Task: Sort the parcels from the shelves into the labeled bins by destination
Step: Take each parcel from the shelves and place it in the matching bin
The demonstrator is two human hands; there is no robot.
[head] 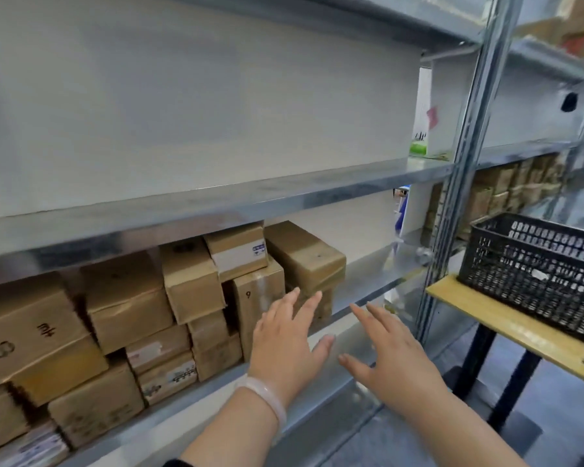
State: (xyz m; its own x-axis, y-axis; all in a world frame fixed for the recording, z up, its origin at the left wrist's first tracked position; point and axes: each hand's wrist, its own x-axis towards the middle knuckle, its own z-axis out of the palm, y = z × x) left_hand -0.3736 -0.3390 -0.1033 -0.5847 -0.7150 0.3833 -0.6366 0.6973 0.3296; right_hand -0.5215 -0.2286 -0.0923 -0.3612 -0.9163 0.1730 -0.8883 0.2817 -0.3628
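Both hands, left hand (pixel 285 345) and right hand (pixel 390 357), reached empty, fingers spread, toward end parcel (pixel 305 261) on shelf (pixel 368 291), apparently to lift it; black bin (pixel 536 267) waited on worktop (pixel 506 323).

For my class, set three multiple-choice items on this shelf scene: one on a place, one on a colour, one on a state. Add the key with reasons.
1. Where does the black crate stand? A on the floor; B on the yellow table; C on a shelf.
2. What colour is the bracelet? A red; B black; C pale white.
3. How are the left hand and right hand? A open, holding nothing; B gripping one parcel; C lifting the crate.
Key: 1 B, it sits on the tabletop; 2 C, the band looks milky white; 3 A, both reach toward the parcels with fingers straight.
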